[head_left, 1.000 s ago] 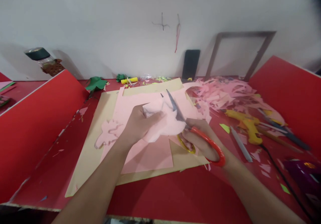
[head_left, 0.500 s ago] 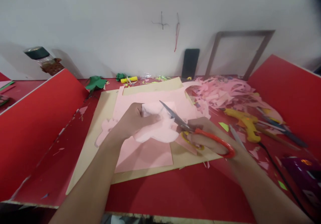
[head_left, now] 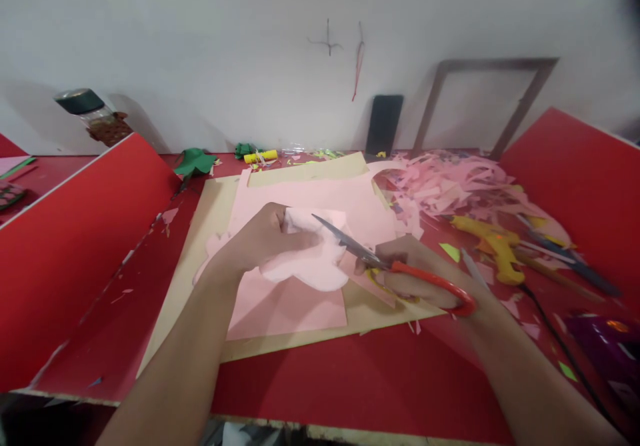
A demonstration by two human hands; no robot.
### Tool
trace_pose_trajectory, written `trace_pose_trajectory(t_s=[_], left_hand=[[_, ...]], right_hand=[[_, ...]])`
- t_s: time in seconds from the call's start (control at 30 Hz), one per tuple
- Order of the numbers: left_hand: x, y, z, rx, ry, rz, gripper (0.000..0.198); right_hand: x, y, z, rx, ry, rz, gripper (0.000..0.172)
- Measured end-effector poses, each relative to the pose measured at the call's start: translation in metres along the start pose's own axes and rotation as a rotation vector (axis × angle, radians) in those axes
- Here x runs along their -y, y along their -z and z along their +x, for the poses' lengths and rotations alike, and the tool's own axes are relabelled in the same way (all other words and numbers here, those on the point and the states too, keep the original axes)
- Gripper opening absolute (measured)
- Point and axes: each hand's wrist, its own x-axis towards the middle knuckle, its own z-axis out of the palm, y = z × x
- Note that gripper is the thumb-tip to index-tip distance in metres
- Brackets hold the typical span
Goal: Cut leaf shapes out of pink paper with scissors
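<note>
My left hand point(head_left: 270, 238) pinches a pale pink paper piece point(head_left: 310, 266) with a wavy, rounded outline. My right hand point(head_left: 413, 269) has its fingers through the red and yellow handles of a pair of scissors point(head_left: 355, 246). The blades lie across the paper piece, pointing up and left past my left thumb. Beneath both hands are larger pink paper sheets point(head_left: 295, 313) on a cream board point(head_left: 175, 286). A pink cutout point(head_left: 213, 246) is partly hidden behind my left wrist.
Pink paper scraps point(head_left: 450, 179) heap at the back right. A yellow glue gun point(head_left: 495, 246) lies right of my right hand, its cord running forward. Red panels point(head_left: 90, 246) stand on both sides. A dark phone point(head_left: 384, 126) and a grey frame point(head_left: 435, 99) lean against the wall.
The paper piece has turned slightly in my left hand and shifted a little left. The scissor blades have dropped lower across it. The whole view has moved slightly.
</note>
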Motion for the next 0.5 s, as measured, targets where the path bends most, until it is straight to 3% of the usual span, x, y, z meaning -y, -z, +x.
trace_pose_trajectory(t_s=[0.23,0.5], left_hand=[[0.0012,0.0031,-0.0001,0.028,0.027,-0.002,0.018],[0.0016,-0.0023,0.0017,-0.062,-0.018,-0.037,0.022]], right_hand=[[-0.0009,-0.0034,0.003,-0.1,0.054,-0.086,0.019],[0.0006,-0.0071,0.0026,-0.12,0.017,-0.019,0.012]])
